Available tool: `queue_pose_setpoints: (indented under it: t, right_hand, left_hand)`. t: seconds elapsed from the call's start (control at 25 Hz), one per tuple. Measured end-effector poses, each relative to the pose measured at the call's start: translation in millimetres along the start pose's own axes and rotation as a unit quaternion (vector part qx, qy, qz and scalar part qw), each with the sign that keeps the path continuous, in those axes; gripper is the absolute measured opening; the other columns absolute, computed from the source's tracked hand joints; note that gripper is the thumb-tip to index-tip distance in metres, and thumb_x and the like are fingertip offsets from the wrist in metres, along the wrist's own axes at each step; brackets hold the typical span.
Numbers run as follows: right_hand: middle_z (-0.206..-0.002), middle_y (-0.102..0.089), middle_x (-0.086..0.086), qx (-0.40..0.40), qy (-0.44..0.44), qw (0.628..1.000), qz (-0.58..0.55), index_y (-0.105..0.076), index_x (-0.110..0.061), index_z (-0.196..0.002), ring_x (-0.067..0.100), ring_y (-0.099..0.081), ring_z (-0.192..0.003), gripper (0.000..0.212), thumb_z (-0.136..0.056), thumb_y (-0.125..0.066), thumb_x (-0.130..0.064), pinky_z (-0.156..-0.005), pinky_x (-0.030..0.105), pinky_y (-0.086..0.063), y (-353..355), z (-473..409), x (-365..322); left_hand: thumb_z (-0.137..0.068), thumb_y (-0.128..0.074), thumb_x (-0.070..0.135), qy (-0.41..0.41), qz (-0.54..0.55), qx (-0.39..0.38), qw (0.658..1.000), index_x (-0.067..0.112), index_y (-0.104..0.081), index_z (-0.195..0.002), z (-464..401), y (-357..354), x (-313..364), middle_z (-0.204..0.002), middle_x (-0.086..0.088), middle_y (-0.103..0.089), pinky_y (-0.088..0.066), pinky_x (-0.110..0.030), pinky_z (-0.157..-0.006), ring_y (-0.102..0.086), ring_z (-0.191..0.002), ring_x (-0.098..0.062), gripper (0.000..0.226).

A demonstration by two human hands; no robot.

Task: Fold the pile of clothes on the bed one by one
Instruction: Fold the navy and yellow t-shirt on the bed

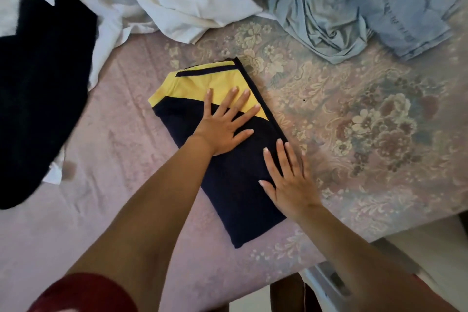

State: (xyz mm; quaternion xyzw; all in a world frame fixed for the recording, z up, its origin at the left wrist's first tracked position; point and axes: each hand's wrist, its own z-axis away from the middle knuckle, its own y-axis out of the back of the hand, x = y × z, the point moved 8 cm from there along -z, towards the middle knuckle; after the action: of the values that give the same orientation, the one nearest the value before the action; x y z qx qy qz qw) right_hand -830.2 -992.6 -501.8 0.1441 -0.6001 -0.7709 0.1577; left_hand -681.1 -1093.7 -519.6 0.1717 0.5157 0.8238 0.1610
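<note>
A navy and yellow garment [238, 200] lies folded into a long narrow strip on the bed, running from the upper middle toward the near edge. My left hand [224, 124] presses flat on its upper part, fingers spread across the yellow and navy seam. Lower on the strip's right edge, my right hand [288, 180] lies flat with straight fingers. Neither hand grips the cloth.
The floral pink bedspread [367, 134] covers the bed. A dark navy garment [43, 99] lies at the left, crumpled white cloth [157, 0] at the top, and crumpled light blue clothes [349, 10] at the upper right. The bed's near corner [329, 256] drops off at the lower right.
</note>
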Motion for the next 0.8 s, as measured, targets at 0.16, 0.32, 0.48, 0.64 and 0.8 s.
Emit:
queue_pose_setpoints:
  t: [0.16,0.32,0.48,0.64,0.8]
  right_hand:
    - [-0.155,-0.018,0.016,0.017,0.265,0.963,0.036,-0.016,-0.015,-0.151,0.029,-0.016,-0.144,0.074,-0.092,-0.035,-0.055,-0.116,0.051,-0.013,13.0,16.5,-2.6]
    - [-0.156,-0.007,0.019,-0.047,0.459,0.877,0.138,-0.01,-0.012,-0.152,0.034,-0.01,-0.144,0.104,-0.075,-0.054,-0.066,-0.116,0.05,-0.006,3.9,22.4,11.8]
    - [-0.154,-0.019,0.019,-0.065,0.475,0.863,0.16,-0.011,-0.014,-0.15,0.035,-0.024,-0.141,0.099,-0.073,-0.07,-0.035,-0.115,0.048,-0.011,11.1,8.6,8.6]
    - [-0.145,-0.041,0.019,-0.075,0.479,0.871,0.08,-0.039,-0.007,-0.139,0.033,-0.042,-0.133,0.068,-0.081,-0.061,-0.036,-0.113,0.041,-0.017,24.2,14.7,3.6]
    - [-0.113,-0.068,0.004,-0.185,0.278,0.917,-0.219,-0.062,-0.017,-0.117,0.02,-0.063,-0.101,0.049,-0.078,-0.043,-0.04,-0.093,0.033,-0.047,76.6,4.0,-1.9]
  left_hand:
    - [-0.096,-0.027,0.058,-0.113,0.025,0.139,0.984,0.02,-0.018,-0.151,67.7,20.9,23.8,-0.158,-0.013,-0.014,-0.007,-0.061,-0.114,-0.012,-0.147,-0.03,0.067]
    - [-0.08,-0.041,0.071,-0.153,-0.01,0.11,0.982,0.02,-0.016,-0.152,151.2,-31.2,41.6,-0.157,-0.014,-0.015,-0.014,-0.058,-0.114,-0.012,-0.146,-0.031,0.091]
    - [-0.073,-0.058,0.064,-0.124,-0.039,0.085,0.988,0.022,-0.018,-0.152,140.2,-50.4,66.8,-0.156,-0.015,-0.021,-0.019,-0.061,-0.112,-0.019,-0.144,-0.034,0.098]
    - [-0.076,-0.066,0.021,-0.164,-0.009,0.132,0.978,0.021,-0.027,-0.148,132.1,-33.1,80.1,-0.152,-0.013,-0.033,-0.023,-0.068,-0.106,-0.03,-0.14,-0.037,0.082]
    - [-0.078,-0.068,0.011,-0.127,0.29,0.148,0.937,0.02,-0.042,-0.134,162.3,-12.1,64.0,-0.136,-0.009,-0.054,-0.036,-0.049,-0.108,-0.049,-0.128,-0.025,0.062]
